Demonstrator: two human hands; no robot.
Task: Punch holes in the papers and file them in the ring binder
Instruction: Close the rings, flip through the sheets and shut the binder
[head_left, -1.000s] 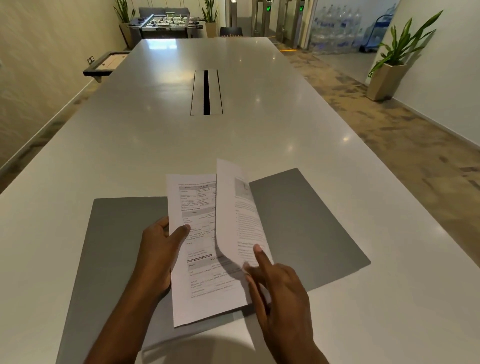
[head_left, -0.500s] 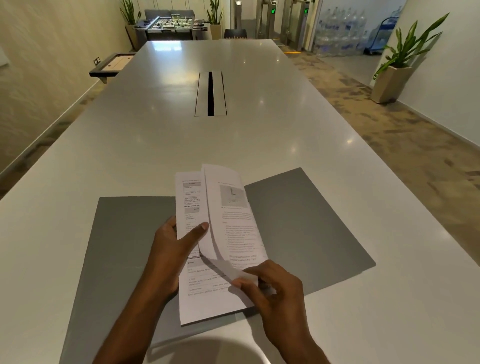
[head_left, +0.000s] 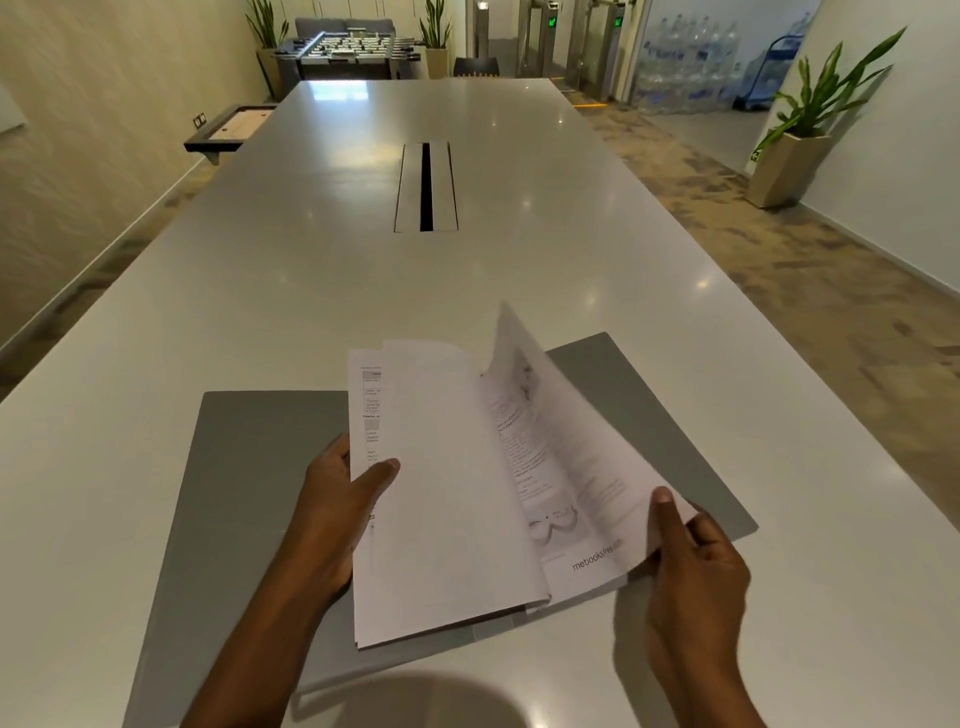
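The left hand (head_left: 332, 514) is laid along the left edge of the papers (head_left: 457, 493), its thumb pressed on top of the sheets and its fingers hidden beneath them, so the grip is clamped on the stack. This pinch seems meant to keep that edge squared and the sheets from sliding while the other side is opened. The wrist is held low, the forearm rising from the bottom of the view and angled up toward the right.

Just right of that grip, a blank sheet is stood slightly up from the stack, and beyond it a printed page (head_left: 566, 467) is fanned open and blurred. Under both hands a grey mat (head_left: 249, 467) is spread on the white table (head_left: 467, 270), which gives the papers a flat rest; the lower edge of the stack is propped there.

Further right, the right hand (head_left: 696, 561) is closed on the lower right corner of the printed page, thumb on top and pointing up, fingers curled behind, so this grip is also shut on paper. The page is apparently held out so the sheets can be leafed through or sorted. No hole punch or ring binder can be seen near either grip, so punching is judged not yet begun
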